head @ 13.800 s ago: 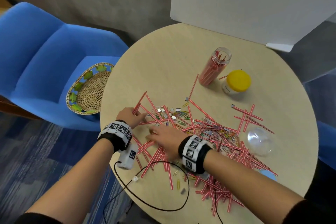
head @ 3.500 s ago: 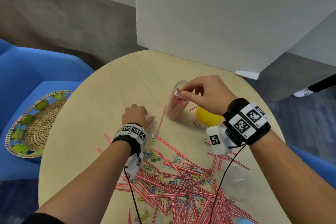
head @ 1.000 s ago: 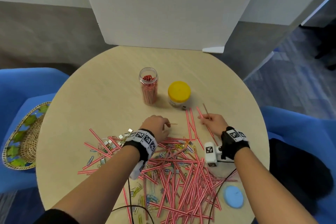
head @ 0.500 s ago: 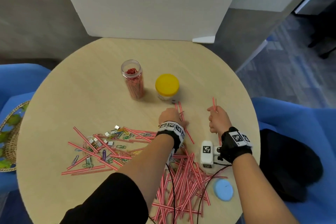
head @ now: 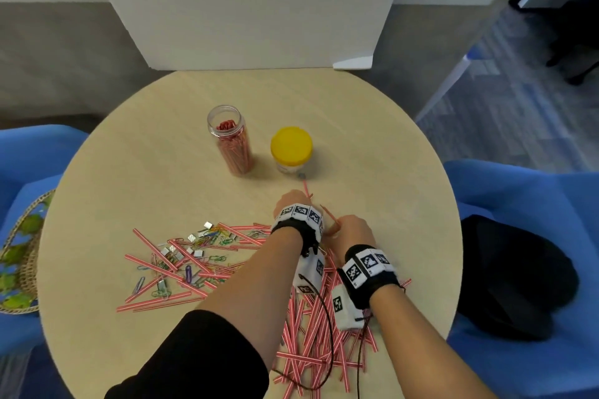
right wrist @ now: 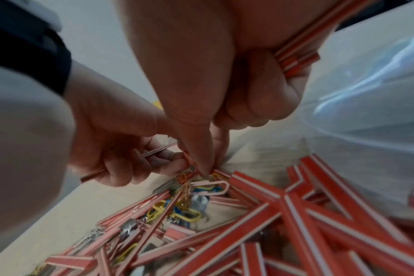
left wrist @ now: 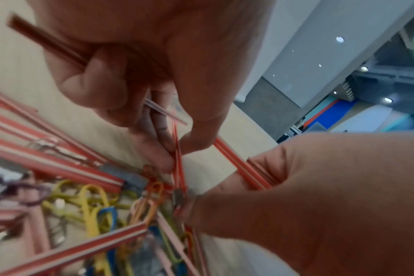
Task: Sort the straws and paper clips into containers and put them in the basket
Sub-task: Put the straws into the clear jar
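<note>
Two hands met over a scatter of red-and-white striped straws and coloured paper clips on a round wooden desk. The left hand had its fingers curled round a few straws, one running across the palm, while thumb and forefinger pinched another thin straw at its tip just above the clips. The right hand gripped a small bundle of straws in its curled fingers, its forefinger pointing down and touching the tangle of paper clips at the near edge of the pile. Beyond the hands stood an open clear jar holding upright straws, with a yellow-lidded jar just beside it on its right. More straws lay crossed with clips and small silver binder clips toward the left of the desk, and a dense heap lay under the forearms. A woven basket with a green leaf pattern rested on a blue chair off the desk's left edge, well apart from both jars. A clear plastic lid showed blurred in the right wrist view, beside the right hand.
</note>
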`<act>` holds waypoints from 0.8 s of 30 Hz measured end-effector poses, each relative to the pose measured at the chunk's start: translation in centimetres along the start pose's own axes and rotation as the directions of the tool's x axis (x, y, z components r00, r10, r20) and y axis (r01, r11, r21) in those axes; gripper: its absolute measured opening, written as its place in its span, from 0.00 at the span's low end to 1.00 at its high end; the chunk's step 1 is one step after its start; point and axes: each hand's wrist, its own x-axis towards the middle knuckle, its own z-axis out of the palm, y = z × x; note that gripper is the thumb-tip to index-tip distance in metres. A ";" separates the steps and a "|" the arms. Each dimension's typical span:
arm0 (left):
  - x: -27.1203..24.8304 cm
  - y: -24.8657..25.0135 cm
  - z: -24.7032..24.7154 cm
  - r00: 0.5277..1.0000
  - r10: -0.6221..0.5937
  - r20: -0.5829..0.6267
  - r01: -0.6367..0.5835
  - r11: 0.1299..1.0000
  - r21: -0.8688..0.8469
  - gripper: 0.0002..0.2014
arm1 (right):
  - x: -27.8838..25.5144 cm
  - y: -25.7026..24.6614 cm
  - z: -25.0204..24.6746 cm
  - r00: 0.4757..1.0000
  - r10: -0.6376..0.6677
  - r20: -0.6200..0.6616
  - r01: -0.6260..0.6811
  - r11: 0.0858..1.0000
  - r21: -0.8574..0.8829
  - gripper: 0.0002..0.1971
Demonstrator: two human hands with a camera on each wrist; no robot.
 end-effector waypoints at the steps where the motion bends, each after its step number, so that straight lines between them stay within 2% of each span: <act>1: -0.1 -0.2 0.0 1.000 -0.007 -0.016 0.007 1.000 -0.014 0.13 | -0.1 -0.2 0.3 1.000 -0.004 0.023 0.004 1.000 0.013 0.12; 6: -0.4 -1.3 0.3 0.999 0.026 -0.044 -0.029 0.996 -0.080 0.14 | -0.6 -0.8 0.2 0.998 -0.053 0.044 0.051 0.998 0.027 0.12; 10: -0.9 -2.6 -1.0 0.995 0.061 -0.073 -0.070 0.989 -0.132 0.12 | -0.7 -0.7 0.1 0.997 -0.069 0.024 0.070 0.997 -0.032 0.05; 14: -1.5 -4.3 -3.4 0.980 0.113 -0.164 -0.155 0.950 -0.270 0.12 | -0.5 -1.4 0.5 0.998 -0.068 0.012 0.069 0.993 -0.099 0.09; 20: -3.4 -7.2 -6.7 0.991 0.132 -0.022 -0.131 0.933 -0.335 0.02 | -0.7 -2.3 -0.2 0.992 -0.115 0.050 0.124 0.962 -0.243 0.14; 22: -3.8 -8.4 -6.7 0.989 0.143 0.029 -0.128 0.946 -0.297 0.06 | -0.7 -2.2 -1.2 0.992 -0.120 0.045 0.127 0.967 -0.219 0.11; 24: -4.7 -9.7 -6.6 0.975 0.180 0.130 -0.147 0.962 -0.230 0.13 | -1.0 -1.8 -2.0 0.995 -0.093 0.043 0.096 0.991 -0.092 0.04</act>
